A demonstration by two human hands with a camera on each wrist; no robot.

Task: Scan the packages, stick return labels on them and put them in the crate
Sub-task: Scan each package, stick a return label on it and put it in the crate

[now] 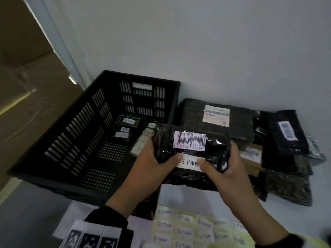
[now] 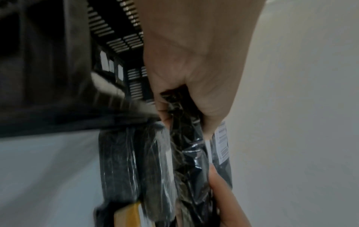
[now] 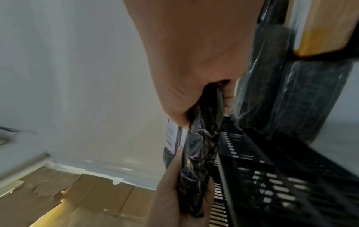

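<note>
Now both hands grasp one black package in mid-air: the left hand clamps its 9 o'clock end, the right hand its 3 o'clock end, both thumbs pressing a white return label (handwritten) below the barcode sticker. The black crate sits at 10 o'clock, more packages at 1 o'clock.

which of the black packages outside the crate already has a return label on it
The package held in both hands: a white handwritten return label sits below its barcode, under both thumbs. The packages stacked to the right show only printed shipping labels.
</note>
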